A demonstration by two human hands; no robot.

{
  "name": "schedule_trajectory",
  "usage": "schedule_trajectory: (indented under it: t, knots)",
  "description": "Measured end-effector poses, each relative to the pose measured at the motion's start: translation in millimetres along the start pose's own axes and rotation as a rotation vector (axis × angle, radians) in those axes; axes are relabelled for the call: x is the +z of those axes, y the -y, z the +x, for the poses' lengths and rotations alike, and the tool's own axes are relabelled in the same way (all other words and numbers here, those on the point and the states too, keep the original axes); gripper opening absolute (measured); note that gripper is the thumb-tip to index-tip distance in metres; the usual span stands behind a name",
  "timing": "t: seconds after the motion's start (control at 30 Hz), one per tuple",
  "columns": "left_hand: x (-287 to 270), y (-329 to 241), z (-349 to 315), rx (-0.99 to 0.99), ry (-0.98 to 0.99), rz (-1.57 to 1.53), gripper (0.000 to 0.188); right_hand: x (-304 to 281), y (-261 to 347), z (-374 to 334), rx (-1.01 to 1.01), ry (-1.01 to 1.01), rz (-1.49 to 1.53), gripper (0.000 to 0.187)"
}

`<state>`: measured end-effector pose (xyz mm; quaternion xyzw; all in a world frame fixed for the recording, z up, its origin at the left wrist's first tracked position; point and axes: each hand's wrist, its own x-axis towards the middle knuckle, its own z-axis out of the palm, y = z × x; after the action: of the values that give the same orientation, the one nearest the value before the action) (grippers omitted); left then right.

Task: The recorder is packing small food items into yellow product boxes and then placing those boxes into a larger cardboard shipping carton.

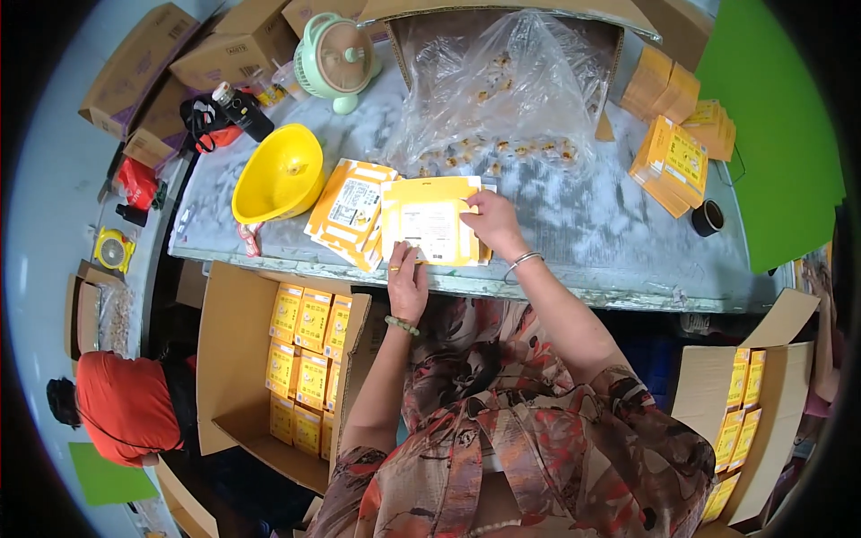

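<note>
A yellow-and-white flat folding carton [429,224] lies near the table's front edge, before me. My right hand [495,226] is closed at its upper right edge, thumb and fingers pinching there. My left hand [407,282] rests its outstretched, slightly parted fingers on the carton's lower left edge; whether the thumb is beneath is hidden. Just left of this carton, a pile of similar flat cartons [353,212] fans out partly under it. Beyond my hands, a large clear plastic bag [502,99] spills several small wrapped pieces [538,149] onto the table.
A yellow basin [280,175], black bottle [242,111] and green fan [335,61] stand left. Carton stacks [671,163] and a tape roll [708,217] lie right. Open boxes of packed yellow cartons stand below left [235,394] and right [773,430]. A person in red [126,408] works far left.
</note>
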<state>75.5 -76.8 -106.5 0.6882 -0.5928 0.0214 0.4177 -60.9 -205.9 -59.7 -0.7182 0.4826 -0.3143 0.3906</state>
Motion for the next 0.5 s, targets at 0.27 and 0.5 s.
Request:
schedule_trajectory:
  t: [0.27,0.5]
  knots:
    - [-77,-85,60,0.231,-0.037,0.372,0.038,-71,12,-24,0.17,0.305,0.692,0.019]
    - [-78,-101,6,0.261,0.55,-0.125,0.032,-92,-17,-130,0.227,0.787,0.772,0.025]
